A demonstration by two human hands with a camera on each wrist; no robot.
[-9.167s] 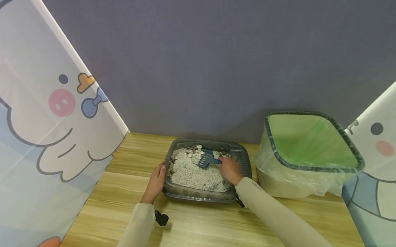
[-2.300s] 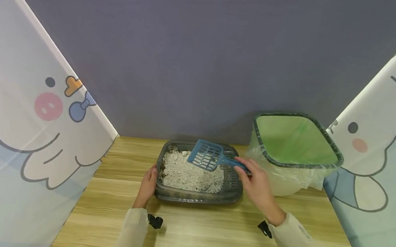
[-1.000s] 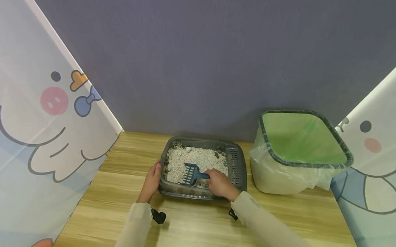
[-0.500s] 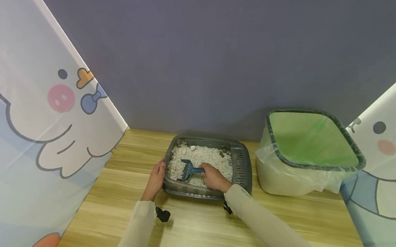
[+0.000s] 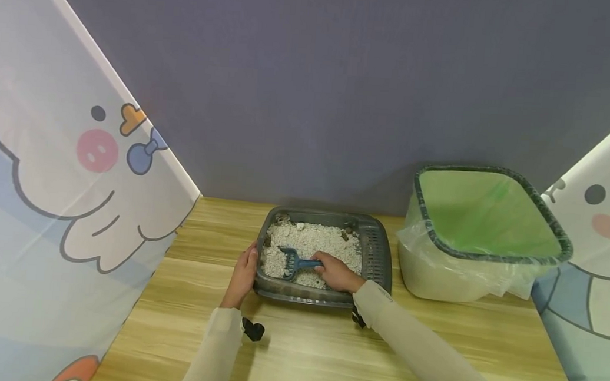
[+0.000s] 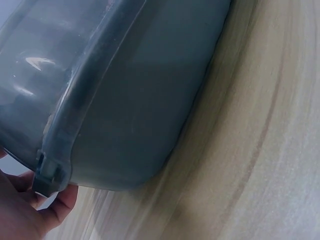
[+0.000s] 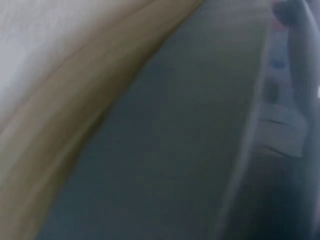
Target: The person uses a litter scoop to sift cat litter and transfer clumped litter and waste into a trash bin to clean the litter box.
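A dark grey litter box (image 5: 303, 298) sits on the wooden table, holding pale granular litter (image 5: 328, 242) with a few brown clumps. My left hand (image 5: 243, 272) is at its left side; in the left wrist view that hand (image 6: 25, 212) curls its fingers around the rim (image 6: 80, 95). My right hand (image 5: 335, 272) grips the handle of a blue slotted litter scoop (image 5: 306, 264), its head down in the litter toward the front left. The right wrist view is blurred and filled mostly by the box's outer wall (image 7: 165, 125); scoop and fingers do not show there.
To the right of the box stands a pale waste bin (image 5: 436, 282) with a clear liner bag and a dark rim band. A grey backdrop (image 5: 311, 96) rises behind the table (image 5: 304, 356), with cartoon-printed panels (image 5: 38, 136) on both sides.
Some 2 s ago the scoop was held raised above the box; since then my right hand has lowered it into the litter at the front left. My left hand stays at the box's left side.
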